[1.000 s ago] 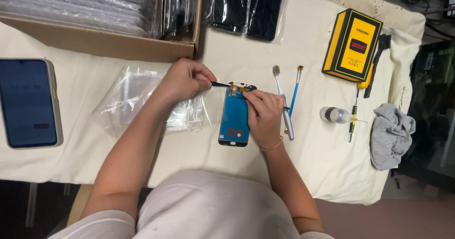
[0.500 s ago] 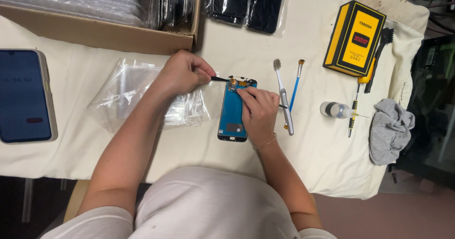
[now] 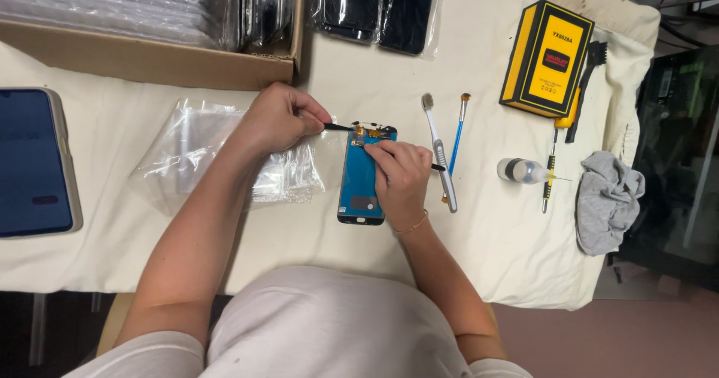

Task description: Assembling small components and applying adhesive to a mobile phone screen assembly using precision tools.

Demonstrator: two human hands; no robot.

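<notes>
While the blue phone screen panel [image 3: 365, 174] lies flat on the white cloth-covered table [image 3: 225, 236], near the middle and just ahead of the person's torso, both hands work at its top edge. Left hand [image 3: 278, 117]: grip closed narrow around a thin black tool [image 3: 337, 127], tip pointing right to the panel's top edge where small gold and black connector parts sit. Right hand [image 3: 401, 177]: resting on the panel's right side, fingers pinched on a second thin dark tool, its tail end [image 3: 437, 167] poking out to the right; tip hidden under the fingers, can't tell what it touches. Clear plastic bags [image 3: 225, 157] lie under and beside the left wrist. Just right of the panel: a toothbrush [image 3: 440, 157] and a blue-handled small brush [image 3: 457, 134], side by side. Further right: a small clear bottle [image 3: 522, 170], a yellow-handled screwdriver [image 3: 553, 157], a grey rag [image 3: 608, 198], a yellow and black box [image 3: 548, 57] with a black brush [image 3: 588, 71] against it. Cardboard box [image 3: 150, 59] of bagged parts at top left, dark tablet [image 3: 34, 161] at far left.
</notes>
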